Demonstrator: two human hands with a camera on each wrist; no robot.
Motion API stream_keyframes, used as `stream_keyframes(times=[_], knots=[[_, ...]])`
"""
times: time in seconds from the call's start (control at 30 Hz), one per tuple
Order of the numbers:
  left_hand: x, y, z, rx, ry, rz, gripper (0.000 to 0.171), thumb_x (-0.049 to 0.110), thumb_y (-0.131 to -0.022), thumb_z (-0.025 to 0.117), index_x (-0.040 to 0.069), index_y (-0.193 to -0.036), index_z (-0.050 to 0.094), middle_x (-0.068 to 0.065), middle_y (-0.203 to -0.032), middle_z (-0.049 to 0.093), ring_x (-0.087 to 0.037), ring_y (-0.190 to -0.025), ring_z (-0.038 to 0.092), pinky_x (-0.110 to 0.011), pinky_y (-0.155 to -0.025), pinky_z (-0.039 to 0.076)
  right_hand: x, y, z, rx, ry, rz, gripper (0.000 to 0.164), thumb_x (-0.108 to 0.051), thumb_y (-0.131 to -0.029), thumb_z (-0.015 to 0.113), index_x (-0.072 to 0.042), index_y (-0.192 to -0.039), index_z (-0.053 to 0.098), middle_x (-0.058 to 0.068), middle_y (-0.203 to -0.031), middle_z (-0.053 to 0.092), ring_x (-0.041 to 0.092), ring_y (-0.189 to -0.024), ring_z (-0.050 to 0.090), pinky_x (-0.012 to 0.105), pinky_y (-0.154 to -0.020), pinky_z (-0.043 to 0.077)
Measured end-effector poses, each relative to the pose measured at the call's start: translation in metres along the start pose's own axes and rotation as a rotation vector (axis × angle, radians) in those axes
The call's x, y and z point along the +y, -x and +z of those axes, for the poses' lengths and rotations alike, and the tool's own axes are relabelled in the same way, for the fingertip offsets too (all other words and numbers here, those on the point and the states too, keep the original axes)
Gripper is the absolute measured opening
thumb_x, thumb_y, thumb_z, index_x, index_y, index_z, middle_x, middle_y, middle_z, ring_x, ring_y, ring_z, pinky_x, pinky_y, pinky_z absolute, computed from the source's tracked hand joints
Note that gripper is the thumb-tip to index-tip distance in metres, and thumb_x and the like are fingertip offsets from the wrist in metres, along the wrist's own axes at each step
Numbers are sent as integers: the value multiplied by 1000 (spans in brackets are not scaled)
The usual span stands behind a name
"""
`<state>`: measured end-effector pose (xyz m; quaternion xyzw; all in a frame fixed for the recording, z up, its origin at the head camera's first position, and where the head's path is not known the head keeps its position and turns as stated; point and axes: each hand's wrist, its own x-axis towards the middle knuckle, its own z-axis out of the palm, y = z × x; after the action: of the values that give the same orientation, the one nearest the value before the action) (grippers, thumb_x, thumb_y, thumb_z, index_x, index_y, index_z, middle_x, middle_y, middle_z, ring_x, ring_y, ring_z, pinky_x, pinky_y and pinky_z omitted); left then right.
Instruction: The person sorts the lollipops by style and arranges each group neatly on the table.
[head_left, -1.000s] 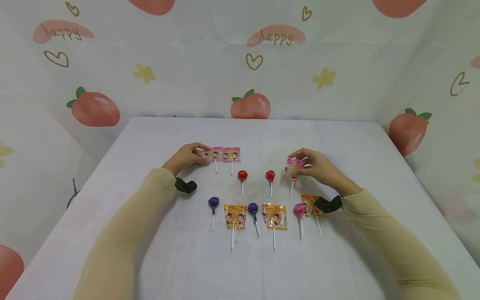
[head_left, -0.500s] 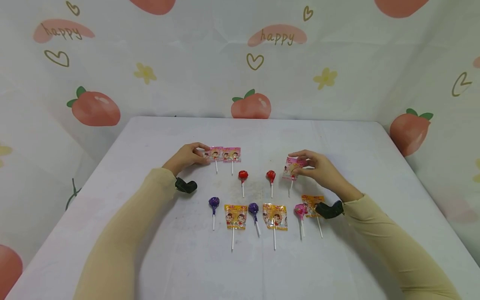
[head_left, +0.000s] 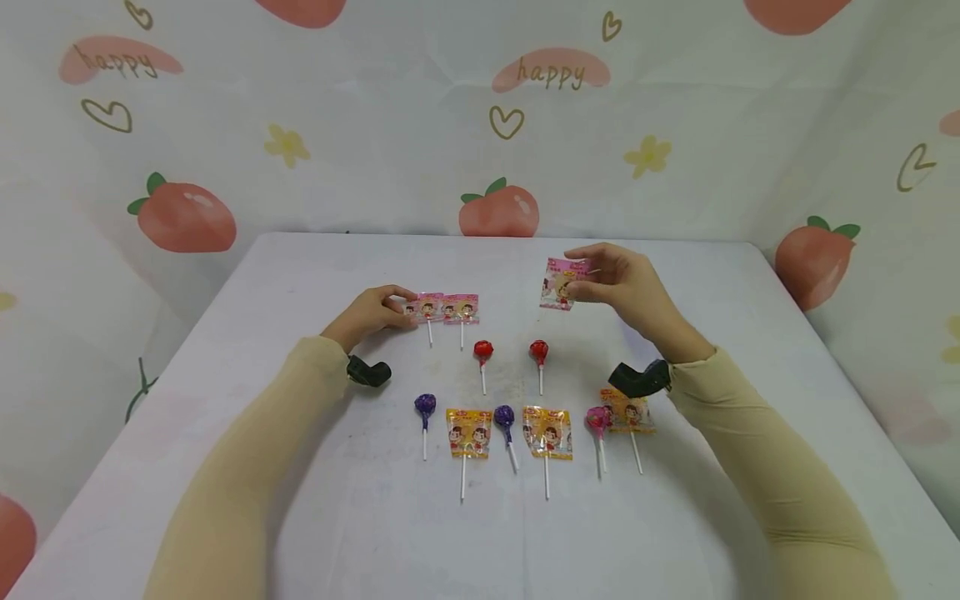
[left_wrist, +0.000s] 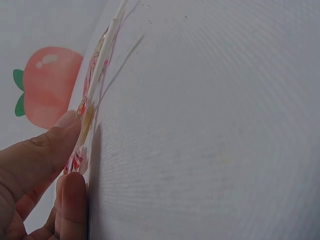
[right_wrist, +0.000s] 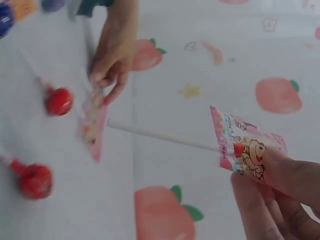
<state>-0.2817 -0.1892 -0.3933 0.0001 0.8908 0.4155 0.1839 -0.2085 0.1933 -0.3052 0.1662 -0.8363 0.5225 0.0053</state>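
My right hand (head_left: 630, 287) pinches a lollipop in a flat pink wrapper (head_left: 557, 283) between thumb and fingers, raised off the table toward its far side. In the right wrist view this lollipop's white stick (right_wrist: 162, 137) points toward the other hand. At the far left of the candy, my left hand (head_left: 367, 315) pinches the left edge of another pink-wrapped lollipop (head_left: 429, 306), which lies on the table. Touching or overlapping that one on its right is a similar pink-wrapped lollipop (head_left: 461, 308). The left wrist view shows the thumb (left_wrist: 45, 155) against the wrapper edge.
Two red lollipops (head_left: 483, 350) lie mid-table. Nearer is a row of purple lollipops (head_left: 425, 405), orange-wrapped lollipops (head_left: 468, 433) and a round pink lollipop (head_left: 598, 418), under the right forearm's side. A patterned cloth (head_left: 360, 108) hangs behind the white table (head_left: 375, 533).
My right hand has lifted its pink-wrapped lollipop from beside the red ones, moving it up, away and slightly left. The left hand stays in place on its lollipop.
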Motion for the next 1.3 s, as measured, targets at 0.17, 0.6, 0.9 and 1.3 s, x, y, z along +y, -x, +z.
stream_keyframes(times=[0.17, 0.6, 0.9, 1.3], knots=[[-1, -1, 0, -3, 6, 4, 55, 17, -84, 76, 15, -135, 54, -9, -104, 50, -22, -96, 43, -32, -82, 36, -18, -20, 8, 42, -147, -20, 41, -8, -87, 71, -1, -125, 58, 4, -101, 66, 7, -85, 68, 25, -74, 56], [1, -2, -1, -8, -10, -1, 55, 16, -84, 75, 14, -135, 54, -9, -105, 50, -22, -96, 44, -33, -84, 36, -11, -65, 42, -57, -266, 106, 40, -3, -89, 66, -4, -128, 56, 12, -112, 54, 21, -93, 63, 31, -82, 55], [1, -1, -1, -10, -5, -1, 56, 15, -84, 75, 14, -136, 53, -9, -106, 49, -23, -97, 43, -33, -85, 35, 15, -81, 69, -96, -187, 258, 42, 2, -89, 65, 0, -129, 56, 17, -113, 52, 17, -86, 63, 36, -86, 53], [1, 1, 1, -7, -11, -3, 55, 16, -84, 75, 15, -135, 53, -9, -106, 49, -23, -98, 42, -34, -86, 35, 48, -92, 91, -123, -22, 417, 41, 0, -88, 67, -3, -128, 58, 10, -99, 53, 13, -77, 58, 29, -79, 55]])
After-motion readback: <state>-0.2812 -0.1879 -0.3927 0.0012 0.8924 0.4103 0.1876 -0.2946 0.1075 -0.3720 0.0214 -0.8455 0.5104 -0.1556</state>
